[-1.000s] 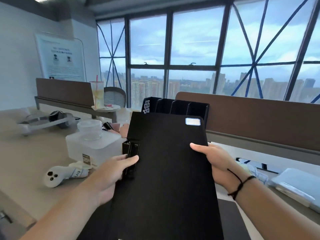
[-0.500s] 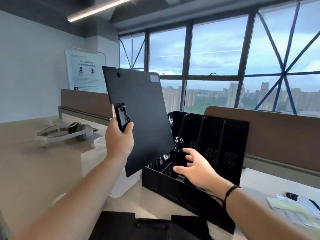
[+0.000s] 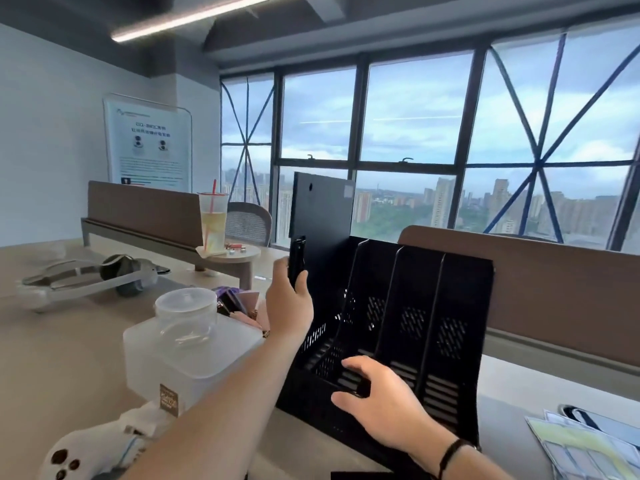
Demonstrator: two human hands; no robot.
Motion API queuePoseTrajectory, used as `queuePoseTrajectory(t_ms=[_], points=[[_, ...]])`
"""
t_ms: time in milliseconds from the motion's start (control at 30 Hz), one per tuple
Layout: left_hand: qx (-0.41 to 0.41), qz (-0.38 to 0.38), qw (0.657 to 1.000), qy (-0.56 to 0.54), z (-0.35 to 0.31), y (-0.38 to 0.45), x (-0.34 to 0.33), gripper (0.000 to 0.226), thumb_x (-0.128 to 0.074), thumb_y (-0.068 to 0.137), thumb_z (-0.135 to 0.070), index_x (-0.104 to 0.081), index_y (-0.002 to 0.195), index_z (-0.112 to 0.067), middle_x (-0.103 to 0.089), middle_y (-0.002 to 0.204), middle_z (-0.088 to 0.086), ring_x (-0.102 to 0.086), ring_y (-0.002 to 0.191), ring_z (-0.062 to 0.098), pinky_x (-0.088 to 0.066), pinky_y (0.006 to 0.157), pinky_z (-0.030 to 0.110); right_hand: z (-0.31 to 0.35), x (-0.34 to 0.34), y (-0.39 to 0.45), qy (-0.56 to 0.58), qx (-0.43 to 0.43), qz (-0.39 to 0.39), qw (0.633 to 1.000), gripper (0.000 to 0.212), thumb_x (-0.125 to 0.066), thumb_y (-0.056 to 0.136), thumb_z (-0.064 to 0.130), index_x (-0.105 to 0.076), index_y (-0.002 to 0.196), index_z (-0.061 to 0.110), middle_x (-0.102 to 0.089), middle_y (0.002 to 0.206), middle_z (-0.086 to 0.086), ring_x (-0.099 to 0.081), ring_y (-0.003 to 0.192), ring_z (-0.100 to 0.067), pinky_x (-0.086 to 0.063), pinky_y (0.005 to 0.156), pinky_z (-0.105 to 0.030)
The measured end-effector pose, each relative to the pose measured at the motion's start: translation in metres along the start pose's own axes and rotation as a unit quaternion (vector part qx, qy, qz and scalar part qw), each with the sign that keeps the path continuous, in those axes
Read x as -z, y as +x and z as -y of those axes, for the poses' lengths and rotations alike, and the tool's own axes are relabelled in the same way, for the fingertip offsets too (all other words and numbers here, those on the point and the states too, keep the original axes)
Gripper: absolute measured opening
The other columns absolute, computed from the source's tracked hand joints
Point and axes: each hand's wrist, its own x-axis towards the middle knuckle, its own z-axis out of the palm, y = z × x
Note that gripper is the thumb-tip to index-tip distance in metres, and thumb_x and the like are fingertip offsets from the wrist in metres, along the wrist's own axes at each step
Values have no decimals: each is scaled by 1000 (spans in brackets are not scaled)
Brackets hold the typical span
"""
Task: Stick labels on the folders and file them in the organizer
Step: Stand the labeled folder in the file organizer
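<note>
So the left hand (image 3: 289, 303) is gripping the black folder (image 3: 320, 216) by the clip on its edge, fingers wrapped round it, and the folder is standing upright with its bottom end down in the leftmost slot of the black organizer (image 3: 408, 327). There's a small pale label (image 3: 348, 191) stuck near the folder's top right corner, but it's way too small and washed out to read anything on it. The right hand (image 3: 384, 407) sits on the organizer's low front edge with the fingers loosely spread, thumb on the outside, not pinching anything; a dark cord bracelet (image 3: 450, 457) is on that wrist. As for writing, the wall poster (image 3: 149, 147) has a heading and blocks of text but it's all blurry, can't make out a word. The frosted plastic jug (image 3: 183, 344) beside the organizer has a little brown tag with print I can't read either. The drink cup (image 3: 213, 221) with a red straw shows no logo I can tell. A white controller (image 3: 90, 452) pokes in at the bottom left, partly behind the forearm, and a white headset (image 3: 86, 280) lies farther back on the desk (image 3: 69, 358). Some sheets (image 3: 588, 445) at the bottom right are cut off by the frame, and the pinkish stuff behind the jug is mostly hidden.
</note>
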Motion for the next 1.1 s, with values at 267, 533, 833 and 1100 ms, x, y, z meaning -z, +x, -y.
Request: queuePoseTrajectory(t_ms=[267,533,833,1100], points=[[42,18,999,5,31,-14,1,35,-52,102,-18,-46,133,-3,-55,104,9,-58,106,30,-36,83,24,3,-4,-10,-63,25,-32,997,48,-65,87,54,-51,131,43,-62,123,16,-59,87,1,-44,78,-12],[90,91,990,66,36,-27,20,48,-54,99,-10,-31,141,-7,-53,135,23,-52,127,37,-47,96,39,-2,-5,-15,-111,63,-31,991,51,-61,90,54,-52,136,36,-60,131,17,-54,119,-3,-43,96,-18],[7,138,986,93,-12,-89,62,66,-57,96,-10,-25,153,-15,-27,156,15,-27,143,31,-31,113,41,-11,24,-59,-101,87,-6,991,57,-65,91,47,-46,142,32,-51,145,11,-46,134,-10,-39,106,-24],[-61,435,891,116,-56,-180,95,59,-60,96,-36,-34,149,-30,-38,152,1,-39,138,16,-31,104,26,-44,80,-143,-100,53,-37,993,52,-70,88,42,-51,136,33,-61,130,9,-56,121,-12,-45,104,-35]])
